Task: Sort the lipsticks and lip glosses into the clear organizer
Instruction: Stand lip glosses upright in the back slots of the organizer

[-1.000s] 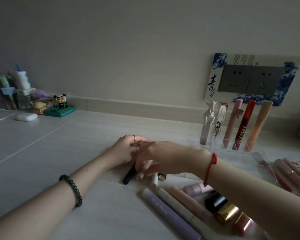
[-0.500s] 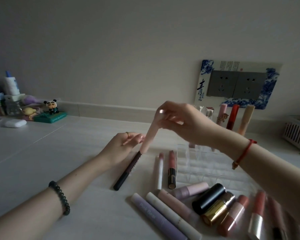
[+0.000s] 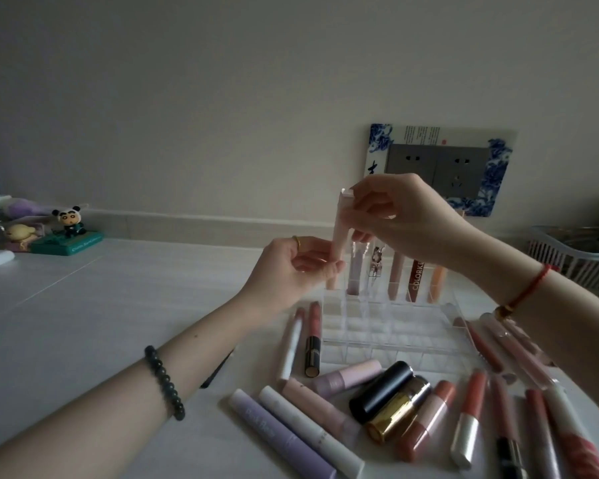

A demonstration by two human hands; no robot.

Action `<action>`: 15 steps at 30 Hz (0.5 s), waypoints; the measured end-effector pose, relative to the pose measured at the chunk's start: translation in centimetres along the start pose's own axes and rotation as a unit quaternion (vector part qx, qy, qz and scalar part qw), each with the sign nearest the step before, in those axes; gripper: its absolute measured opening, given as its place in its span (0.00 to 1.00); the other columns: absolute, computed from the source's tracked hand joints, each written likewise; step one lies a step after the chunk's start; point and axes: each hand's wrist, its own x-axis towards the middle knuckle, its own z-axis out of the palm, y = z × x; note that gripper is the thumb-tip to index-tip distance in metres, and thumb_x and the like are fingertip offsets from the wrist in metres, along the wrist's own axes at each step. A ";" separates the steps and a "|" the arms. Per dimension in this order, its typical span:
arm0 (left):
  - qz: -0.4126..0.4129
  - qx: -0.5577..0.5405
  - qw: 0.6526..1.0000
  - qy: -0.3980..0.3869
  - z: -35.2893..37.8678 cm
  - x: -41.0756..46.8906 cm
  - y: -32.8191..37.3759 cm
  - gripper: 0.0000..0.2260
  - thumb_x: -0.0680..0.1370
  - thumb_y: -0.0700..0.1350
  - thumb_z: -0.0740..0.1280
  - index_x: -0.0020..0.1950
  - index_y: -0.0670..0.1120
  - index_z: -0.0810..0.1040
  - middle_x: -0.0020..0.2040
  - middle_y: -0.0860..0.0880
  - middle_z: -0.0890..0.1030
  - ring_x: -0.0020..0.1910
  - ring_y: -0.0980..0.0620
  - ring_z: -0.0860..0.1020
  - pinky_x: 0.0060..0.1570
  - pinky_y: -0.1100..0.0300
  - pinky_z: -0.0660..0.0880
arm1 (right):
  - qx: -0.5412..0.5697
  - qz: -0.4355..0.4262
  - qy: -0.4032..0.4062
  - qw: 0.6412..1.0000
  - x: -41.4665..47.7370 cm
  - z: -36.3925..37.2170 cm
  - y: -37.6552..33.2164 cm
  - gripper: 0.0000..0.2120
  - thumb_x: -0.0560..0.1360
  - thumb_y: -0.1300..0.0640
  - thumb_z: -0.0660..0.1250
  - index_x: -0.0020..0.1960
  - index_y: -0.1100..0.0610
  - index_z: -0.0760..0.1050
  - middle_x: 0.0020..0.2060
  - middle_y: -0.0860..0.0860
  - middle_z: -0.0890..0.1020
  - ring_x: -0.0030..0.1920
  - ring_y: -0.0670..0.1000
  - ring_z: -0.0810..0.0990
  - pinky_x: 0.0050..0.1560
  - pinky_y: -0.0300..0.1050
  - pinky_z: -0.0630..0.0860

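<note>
Above the clear organizer (image 3: 388,326), at its 11 o'clock corner, both hands pinch one pale pink tube (image 3: 339,233): right hand (image 3: 405,216) up top, left hand (image 3: 291,271) at the bottom. Five tubes stand w/ it in back. More lie at 6 o'clock on the surface (image 3: 83,305).

The right hand (image 3: 400,219) hides the tops of the organizer's standing tubes (image 3: 396,276).

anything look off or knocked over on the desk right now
Nothing spilled or broken. Five tubes stand in the clear organizer's back row, leaning slightly, and both hands are holding a pale pink tube above its left end. The rest lie loose around it, unsorted, including a thin dark pencil partly under the left forearm.
</note>
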 end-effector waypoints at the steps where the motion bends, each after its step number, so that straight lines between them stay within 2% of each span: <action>1: 0.001 -0.009 1.000 -0.005 0.6 0.3 0.2 0.11 0.63 0.48 0.73 0.44 0.47 0.82 0.41 0.52 0.84 0.43 0.52 0.83 0.48 0.63 0.78 | -0.001 0.002 0.007 1.000 -0.2 -0.5 0.1 0.05 0.70 0.59 0.67 0.46 0.56 0.76 0.37 0.47 0.81 0.34 0.44 0.82 0.39 0.36 0.80; 4: 0.004 -0.015 1.000 -0.009 2.5 1.2 0.8 0.07 0.65 0.44 0.74 0.42 0.48 0.82 0.38 0.55 0.84 0.42 0.54 0.83 0.46 0.65 0.77 | -0.003 0.013 0.026 1.000 -1.1 -2.2 0.5 0.04 0.69 0.60 0.67 0.43 0.52 0.76 0.34 0.46 0.81 0.32 0.43 0.82 0.36 0.34 0.79; 8: 0.006 -0.015 1.000 -0.008 5.7 2.3 1.5 0.08 0.65 0.40 0.75 0.42 0.48 0.81 0.39 0.54 0.83 0.40 0.58 0.82 0.44 0.68 0.76 | 0.006 0.039 0.065 0.997 -2.7 -4.4 1.8 0.06 0.69 0.60 0.68 0.44 0.52 0.77 0.35 0.47 0.82 0.32 0.45 0.82 0.35 0.34 0.79; 15: -0.026 0.005 1.000 -0.009 10.6 3.4 1.6 0.09 0.67 0.42 0.74 0.45 0.45 0.80 0.39 0.53 0.83 0.41 0.57 0.81 0.49 0.62 0.77 | 0.004 0.078 0.106 0.991 -5.6 -6.8 4.7 0.09 0.69 0.61 0.67 0.43 0.47 0.75 0.37 0.45 0.81 0.35 0.44 0.82 0.33 0.34 0.79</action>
